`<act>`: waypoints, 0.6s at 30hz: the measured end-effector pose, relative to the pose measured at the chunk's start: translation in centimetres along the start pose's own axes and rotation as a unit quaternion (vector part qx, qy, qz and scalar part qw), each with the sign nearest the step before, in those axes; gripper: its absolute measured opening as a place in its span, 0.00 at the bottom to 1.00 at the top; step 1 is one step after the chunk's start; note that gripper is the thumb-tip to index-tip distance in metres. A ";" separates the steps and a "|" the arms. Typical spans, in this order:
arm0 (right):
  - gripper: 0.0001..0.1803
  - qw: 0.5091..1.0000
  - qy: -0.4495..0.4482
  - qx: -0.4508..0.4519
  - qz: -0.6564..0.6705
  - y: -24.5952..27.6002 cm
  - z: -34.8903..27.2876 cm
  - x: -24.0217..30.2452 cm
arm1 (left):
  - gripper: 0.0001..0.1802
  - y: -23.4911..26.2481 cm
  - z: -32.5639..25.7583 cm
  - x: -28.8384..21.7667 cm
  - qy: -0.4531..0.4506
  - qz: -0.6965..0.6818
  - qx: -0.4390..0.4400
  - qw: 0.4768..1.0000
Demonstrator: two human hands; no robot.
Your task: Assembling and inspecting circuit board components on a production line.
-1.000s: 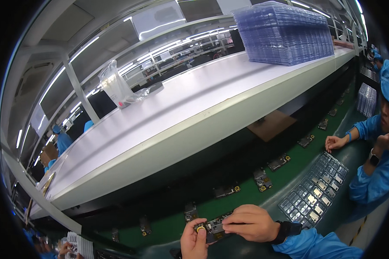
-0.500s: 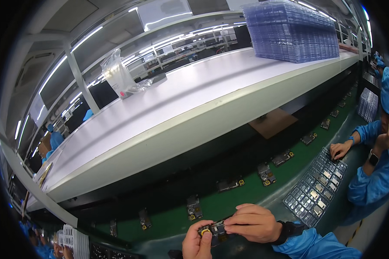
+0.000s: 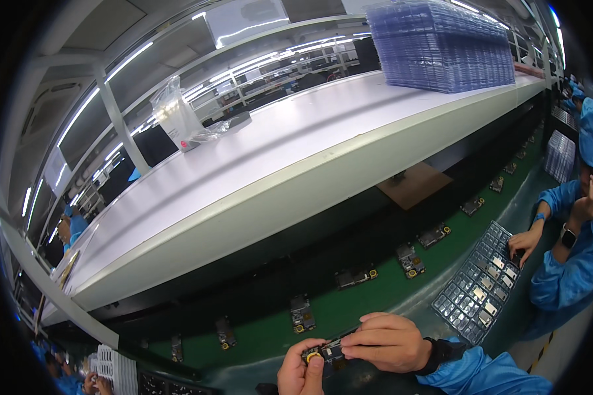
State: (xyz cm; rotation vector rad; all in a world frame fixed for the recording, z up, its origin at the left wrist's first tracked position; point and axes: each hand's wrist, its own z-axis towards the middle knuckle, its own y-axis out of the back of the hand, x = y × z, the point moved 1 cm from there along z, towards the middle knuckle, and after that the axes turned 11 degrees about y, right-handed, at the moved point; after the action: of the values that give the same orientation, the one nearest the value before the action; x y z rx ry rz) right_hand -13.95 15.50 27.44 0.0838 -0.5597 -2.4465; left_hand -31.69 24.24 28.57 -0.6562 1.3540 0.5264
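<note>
At the bottom centre, my left hand (image 3: pixel 300 372) and my right hand (image 3: pixel 385 342) both hold one small dark circuit board (image 3: pixel 327 351) with a round yellow-ringed part at its left end. The left thumb presses near that ring. My right fingers pinch the board's right end from above. The board hovers over the near rim of a green conveyor belt (image 3: pixel 375 299).
Several similar boards (image 3: pixel 410 258) ride the belt in a row. A clear compartment tray (image 3: pixel 482 284) lies to the right, where a co-worker's hand (image 3: pixel 524 243) in a blue sleeve reaches into it. Above runs a white shelf (image 3: pixel 296 158) with stacked blue trays (image 3: pixel 441 46) and a plastic bag (image 3: pixel 174 118).
The view has tilted slightly, so the shelf and belt sit lower and further left. My hands stay on the board; the co-worker's hand has moved onto the tray's far corner.
</note>
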 end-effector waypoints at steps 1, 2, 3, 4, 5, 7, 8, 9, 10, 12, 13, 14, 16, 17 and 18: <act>0.14 1.000 0.000 -0.001 -0.001 0.0 0.0 0.0 | 0.13 -0.1 0.0 0.0 -0.001 -0.009 -0.005 1.000; 0.14 1.000 0.006 0.005 -0.008 -0.1 0.0 0.1 | 0.13 -0.1 0.0 0.0 -0.002 -0.018 -0.010 1.000; 0.14 1.000 0.013 0.010 -0.014 -0.1 0.1 0.1 | 0.13 -0.2 0.0 0.3 -0.003 -0.018 -0.010 1.000; 0.14 1.000 0.013 0.010 -0.014 -0.1 0.1 0.0 | 0.13 -0.3 0.0 0.6 -0.005 -0.008 -0.035 0.999; 0.14 1.000 0.020 0.016 -0.016 -0.1 0.2 0.0 | 0.13 -0.4 -0.1 0.8 -0.007 0.002 -0.060 0.998; 0.14 0.999 0.025 0.023 -0.020 -0.1 0.2 0.2 | 0.12 -0.6 -0.1 1.0 -0.012 -0.003 -0.067 0.998; 0.14 0.999 0.024 0.021 -0.014 -0.1 0.3 0.3 | 0.11 -0.6 -0.1 1.1 -0.017 -0.009 -0.074 0.997; 0.15 1.000 0.022 0.020 -0.008 -0.1 0.3 0.4 | 0.11 -0.8 -0.1 1.1 -0.016 -0.009 -0.074 0.997; 0.15 1.000 0.021 0.020 -0.008 -0.1 0.3 0.4 | 0.11 -1.0 -0.2 1.1 -0.020 -0.017 -0.082 0.996; 0.14 0.999 0.017 0.015 -0.034 -0.2 0.4 0.5 | 0.10 -1.1 -0.2 1.0 -0.023 -0.024 -0.089 0.996; 0.14 0.999 0.016 0.015 -0.035 -0.2 0.4 0.6 | 0.10 -1.1 -0.3 1.0 -0.025 -0.016 -0.096 0.995; 0.14 0.999 0.015 0.017 -0.037 -0.2 0.4 0.7 | 0.10 -1.1 -0.3 1.0 -0.028 -0.007 -0.104 0.994; 0.15 0.999 0.014 0.019 -0.038 -0.2 0.4 0.8 | 0.10 -1.1 -0.3 0.9 -0.034 -0.004 -0.104 0.994; 0.15 0.999 0.012 0.020 -0.037 -0.3 0.4 0.8 | 0.09 -1.1 -0.4 0.8 -0.039 -0.002 -0.103 0.994; 0.15 0.999 0.011 0.021 -0.036 -0.2 0.4 0.8 | 0.09 -1.2 -0.4 0.8 -0.039 -0.002 -0.104 0.994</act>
State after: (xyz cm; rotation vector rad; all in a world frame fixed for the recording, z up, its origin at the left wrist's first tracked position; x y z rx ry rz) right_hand -14.80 15.31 27.76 0.1502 -0.6082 -2.5006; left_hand -31.03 23.05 27.85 -0.7993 1.2338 0.6893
